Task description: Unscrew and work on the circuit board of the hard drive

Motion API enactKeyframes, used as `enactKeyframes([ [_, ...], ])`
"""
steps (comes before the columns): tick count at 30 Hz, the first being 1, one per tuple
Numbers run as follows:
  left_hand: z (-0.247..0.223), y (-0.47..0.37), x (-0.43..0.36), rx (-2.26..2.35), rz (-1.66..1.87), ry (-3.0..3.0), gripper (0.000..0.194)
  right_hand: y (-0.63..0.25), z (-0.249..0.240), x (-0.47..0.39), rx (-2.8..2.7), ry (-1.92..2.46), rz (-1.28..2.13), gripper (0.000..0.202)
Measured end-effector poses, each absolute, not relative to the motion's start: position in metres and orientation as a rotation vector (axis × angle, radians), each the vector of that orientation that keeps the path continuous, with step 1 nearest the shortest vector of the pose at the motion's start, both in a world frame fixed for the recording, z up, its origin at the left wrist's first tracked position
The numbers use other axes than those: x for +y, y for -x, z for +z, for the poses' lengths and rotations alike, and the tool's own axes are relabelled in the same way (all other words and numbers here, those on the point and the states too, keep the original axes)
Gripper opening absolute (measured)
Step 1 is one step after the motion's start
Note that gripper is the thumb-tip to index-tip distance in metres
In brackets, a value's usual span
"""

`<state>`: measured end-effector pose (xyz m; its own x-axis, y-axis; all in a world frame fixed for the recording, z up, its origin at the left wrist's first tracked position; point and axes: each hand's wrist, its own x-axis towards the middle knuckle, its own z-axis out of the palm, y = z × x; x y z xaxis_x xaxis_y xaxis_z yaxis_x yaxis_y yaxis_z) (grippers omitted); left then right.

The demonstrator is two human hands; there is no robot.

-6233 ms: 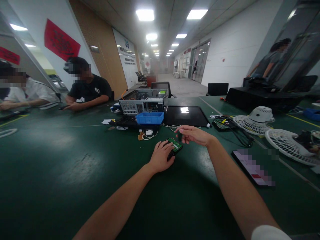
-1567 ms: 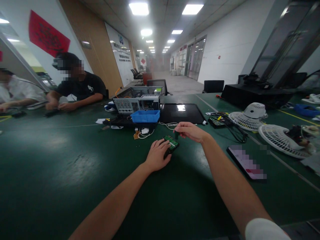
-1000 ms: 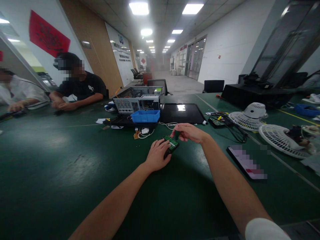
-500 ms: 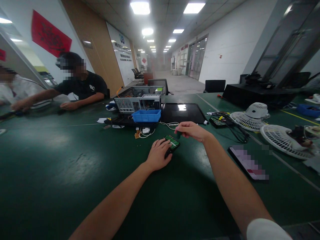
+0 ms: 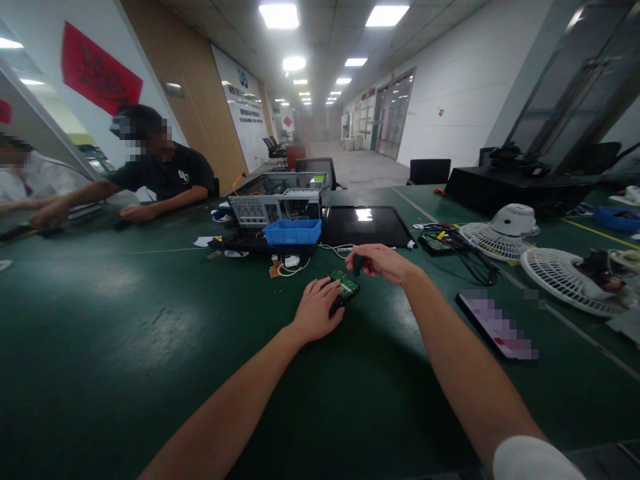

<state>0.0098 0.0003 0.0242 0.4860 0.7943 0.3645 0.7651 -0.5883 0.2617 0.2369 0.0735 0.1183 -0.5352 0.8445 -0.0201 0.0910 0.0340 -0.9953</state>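
Note:
A small device with a green circuit board point(image 5: 349, 285) lies on the green table point(image 5: 240, 373), near the middle of the view. My left hand point(image 5: 319, 309) is wrapped over its left side, fingertips on the board and thumb along the near edge. Just above its upper right corner, my right hand point(image 5: 383, 262) pinches a small dark tool point(image 5: 358, 264), pointed downward. Most of the tool is hidden or blurred, and I cannot make out whether its tip touches the board.
Beyond the hands are a blue tray point(image 5: 293, 232), an open metal computer case point(image 5: 275, 203) and a flat black screen point(image 5: 367, 227). At the right lie a phone point(image 5: 495, 327), cables and white fan parts point(image 5: 565, 280). Two people sit at the far left.
The fingers of my right hand have shifted slightly around the dark tool. My left hand and the board have stayed put. At the far left, a person's outstretched hand has moved slightly right.

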Motion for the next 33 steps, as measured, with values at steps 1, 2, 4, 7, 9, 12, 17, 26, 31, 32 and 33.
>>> enactKeyframes([
  [1,0.0244,-0.0099,0.0003,1.395,0.700,-2.652,0.050,-0.2370,0.1177,0.0742,-1.683,0.955,1.572,0.045],
  [2,0.0245,-0.0100,0.0003,1.396,0.696,-2.652,0.049,-0.2371,0.1174,0.0748,-1.670,0.955,1.589,0.047],
  [4,0.0242,-0.0101,0.0004,1.398,0.695,-2.656,0.049,-0.2373,0.1172,0.0758,-1.652,0.952,1.626,0.050],
  [7,0.0228,-0.0103,0.0005,1.397,0.709,-2.655,0.049,-0.2375,0.1177,0.0763,-1.642,0.942,1.664,0.051],
  [9,0.0221,-0.0103,0.0005,1.396,0.721,-2.653,0.049,-0.2376,0.1176,0.0764,-1.630,0.939,1.669,0.051],
  [12,0.0222,-0.0102,0.0003,1.395,0.720,-2.661,0.049,-0.2374,0.1167,0.0763,-1.615,0.933,1.661,0.047],
  [17,0.0234,-0.0104,0.0004,1.405,0.694,-2.671,0.049,-0.2371,0.1157,0.0759,-1.600,0.915,1.662,0.036],
  [26,0.0216,-0.0106,0.0010,1.405,0.708,-2.655,0.050,-0.2366,0.1165,0.0733,-1.579,0.833,1.686,0.030],
  [31,0.0233,-0.0104,0.0002,1.394,0.705,-2.661,0.049,-0.2365,0.1157,0.0725,-1.605,0.824,1.653,0.028],
  [32,0.0234,-0.0105,0.0001,1.395,0.707,-2.664,0.049,-0.2366,0.1162,0.0722,-1.611,0.826,1.649,0.028],
  [33,0.0234,-0.0105,0.0001,1.395,0.710,-2.667,0.049,-0.2367,0.1169,0.0718,-1.621,0.832,1.645,0.027],
])
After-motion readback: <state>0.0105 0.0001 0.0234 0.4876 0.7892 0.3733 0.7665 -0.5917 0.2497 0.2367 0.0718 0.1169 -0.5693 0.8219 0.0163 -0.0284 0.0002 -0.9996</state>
